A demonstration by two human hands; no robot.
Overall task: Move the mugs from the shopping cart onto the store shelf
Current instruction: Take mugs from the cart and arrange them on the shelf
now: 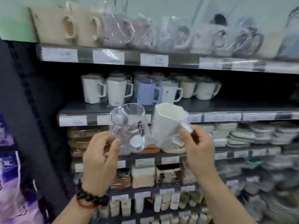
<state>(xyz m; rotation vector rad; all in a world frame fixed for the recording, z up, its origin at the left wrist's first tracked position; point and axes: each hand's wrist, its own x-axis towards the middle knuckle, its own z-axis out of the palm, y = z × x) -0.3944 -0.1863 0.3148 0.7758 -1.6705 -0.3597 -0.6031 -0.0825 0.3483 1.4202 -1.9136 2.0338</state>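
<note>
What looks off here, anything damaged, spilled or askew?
No damage or spill visible. Only oddity: both held mugs are tilted, not upright. The left hand holds the clear glass mug, the right hand the white faceted mug by its handle. Shelf mugs stand upright.

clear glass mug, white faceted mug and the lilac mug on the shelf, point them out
clear glass mug (129, 126), head view, its wall
white faceted mug (166, 126), head view, its side
lilac mug (145, 92), head view, its body

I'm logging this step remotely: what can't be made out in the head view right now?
- Shopping cart: out of frame, so remaining mugs can't be counted.
- Price labels on the shelf edge: blurred, unreadable.
- Clear mug in the left hand: wrapped in film; its handle is hard to trace.
- White mug: right hand covers part of its handle.
- Lower shelves, right: motion-blurred.
</note>
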